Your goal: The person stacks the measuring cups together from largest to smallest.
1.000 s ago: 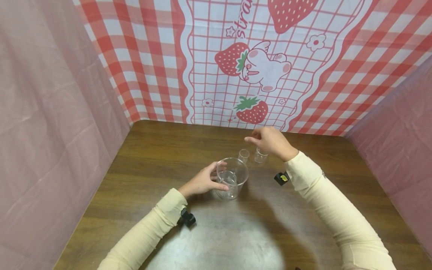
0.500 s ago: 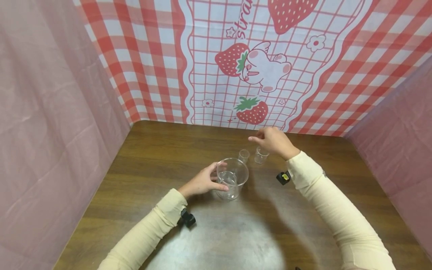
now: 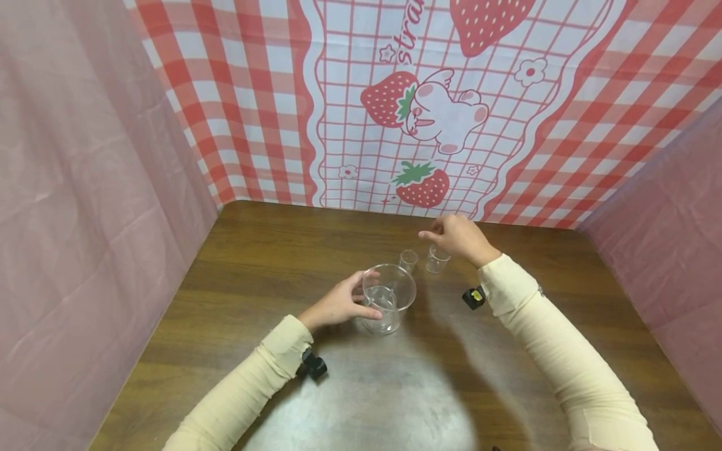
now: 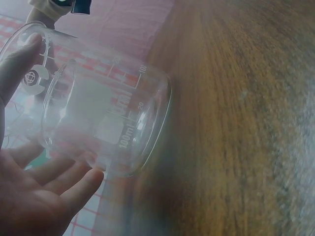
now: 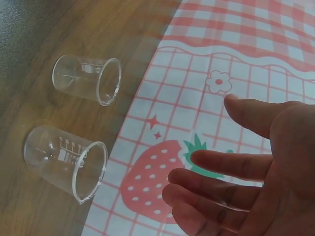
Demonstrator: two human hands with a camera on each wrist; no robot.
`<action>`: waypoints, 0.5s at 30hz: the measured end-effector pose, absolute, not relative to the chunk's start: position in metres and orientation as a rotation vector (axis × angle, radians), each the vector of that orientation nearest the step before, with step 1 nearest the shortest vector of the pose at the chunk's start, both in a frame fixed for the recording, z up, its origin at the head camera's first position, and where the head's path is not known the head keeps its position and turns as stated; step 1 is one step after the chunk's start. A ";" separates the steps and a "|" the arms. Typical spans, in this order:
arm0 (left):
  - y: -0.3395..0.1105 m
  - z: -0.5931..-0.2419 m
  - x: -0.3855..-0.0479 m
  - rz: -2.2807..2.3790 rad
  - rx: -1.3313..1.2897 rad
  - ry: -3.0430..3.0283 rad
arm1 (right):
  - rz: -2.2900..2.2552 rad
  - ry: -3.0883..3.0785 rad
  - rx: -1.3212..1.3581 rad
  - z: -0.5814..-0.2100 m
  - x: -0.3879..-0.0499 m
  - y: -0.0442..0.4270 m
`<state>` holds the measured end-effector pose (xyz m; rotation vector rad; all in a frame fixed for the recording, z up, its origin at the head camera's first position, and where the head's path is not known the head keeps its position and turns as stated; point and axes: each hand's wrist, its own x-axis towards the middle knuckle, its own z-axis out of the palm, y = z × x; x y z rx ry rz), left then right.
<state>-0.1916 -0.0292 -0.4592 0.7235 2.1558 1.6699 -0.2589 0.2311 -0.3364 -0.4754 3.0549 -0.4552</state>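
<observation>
A large clear glass beaker (image 3: 405, 308) stands upright on the table, and a smaller beaker (image 4: 88, 113) sits nested inside it, with white markings showing. My left hand (image 3: 338, 303) holds the large beaker from its left side, thumb near the rim and fingers round the far side. Beyond it stand two small beakers, one narrower (image 5: 78, 78) and one wider (image 5: 56, 157) with a pouring lip. My right hand (image 3: 459, 239) hovers above and behind the wider one. It holds nothing, its fingers apart and slightly bent in the right wrist view.
The brown wood-grain table (image 3: 271, 250) ends at a red-and-white strawberry cloth (image 3: 366, 150) hanging behind. Pink curtains (image 3: 84, 188) close off both sides. A dark camera mount (image 3: 474, 297) sits on each wrist.
My right hand has shifted slightly to the right, uncovering more of the wider small beaker. The left hand and the large beaker have stayed in place.
</observation>
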 end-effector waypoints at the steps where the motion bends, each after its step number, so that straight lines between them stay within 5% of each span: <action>1: -0.029 -0.459 -0.192 1.670 0.723 2.155 | -0.452 3.056 -0.472 -0.337 -0.259 0.231; 15: -0.029 -0.459 -0.192 1.671 0.714 2.147 | -0.410 3.021 -0.387 -0.344 -0.262 0.236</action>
